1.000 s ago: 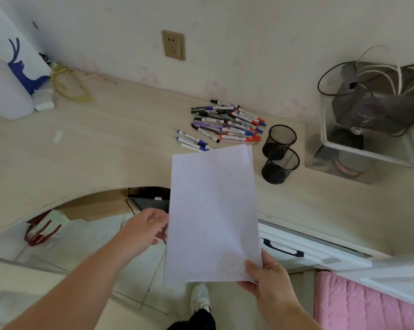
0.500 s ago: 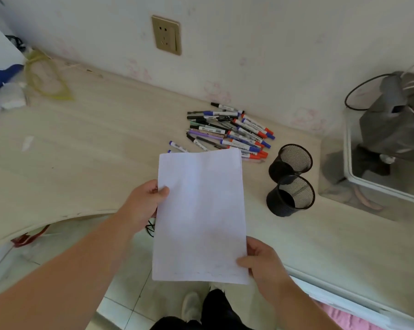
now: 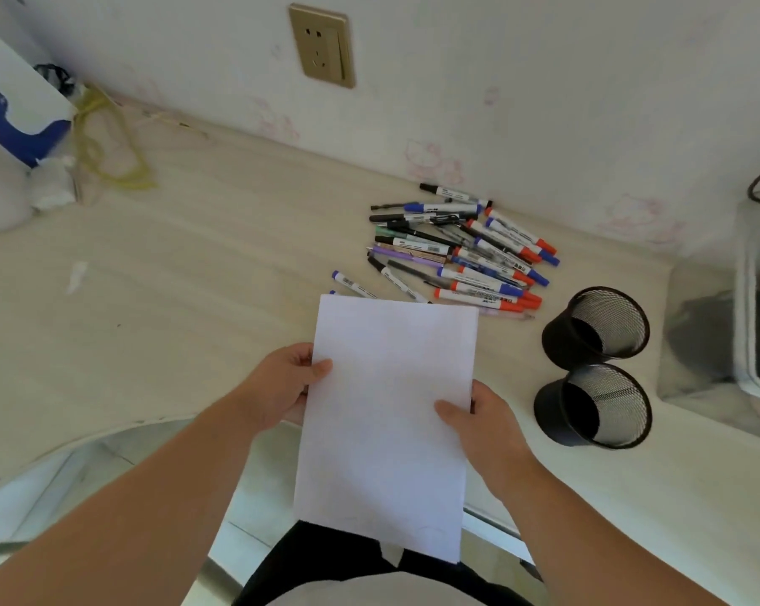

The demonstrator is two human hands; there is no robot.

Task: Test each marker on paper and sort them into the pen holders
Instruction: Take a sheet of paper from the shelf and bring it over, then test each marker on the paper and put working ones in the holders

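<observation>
I hold a white sheet of paper (image 3: 387,413) over the desk's front edge. My left hand (image 3: 282,387) pinches its left edge, thumb on top. My right hand (image 3: 485,424) grips its right edge, thumb on the sheet. A pile of several markers (image 3: 465,251) with blue, red and black caps lies beyond the sheet near the wall; the paper's top edge covers the nearest ones. Two black mesh pen holders stand to the right, the far one (image 3: 596,328) and the near one (image 3: 594,406), both looking empty.
The pale wooden desk (image 3: 194,277) has a curved front edge. At far left sit a white bag with a blue print (image 3: 10,111), a yellow cord (image 3: 107,142) and a paper scrap (image 3: 77,275). A white-framed tray (image 3: 758,299) stands at far right. A wall socket (image 3: 323,45) is above.
The view has moved closer to the desk. Both hands brought the sheet forward over the desk edge, and my right hand shifted from the bottom corner up to the right edge.
</observation>
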